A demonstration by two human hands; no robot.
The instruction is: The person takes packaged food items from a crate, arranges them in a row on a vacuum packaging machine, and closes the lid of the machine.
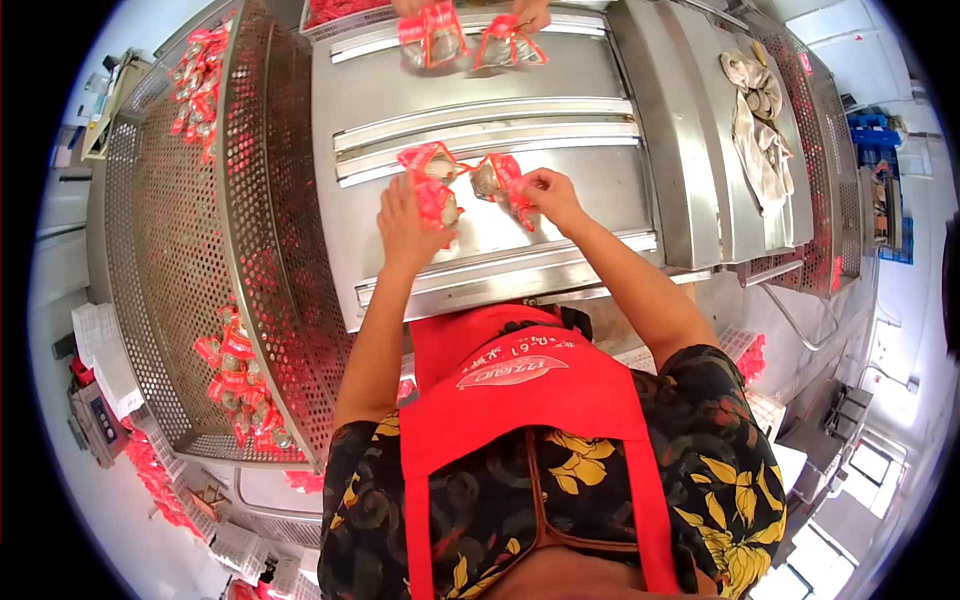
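Note:
Two sealed plastic food packets, red and clear with greyish contents, lie over the steel surface (560,175) in front of me. My left hand (405,225) is at the left packet (440,175), which sits between its fingers and thumb. With thumb and fingertips pinched, my right hand (555,195) holds the red edge of the right packet (490,178). The two packets nearly touch at their upper corners. What is inside them cannot be made out exactly.
Across the steel surface, another person's hands (530,12) hold two similar packets (508,45). Metal rails (490,130) cross the surface. A perforated metal bin (165,260) with packet piles stands left. Crumpled cloths and gloves (760,130) lie on the right housing.

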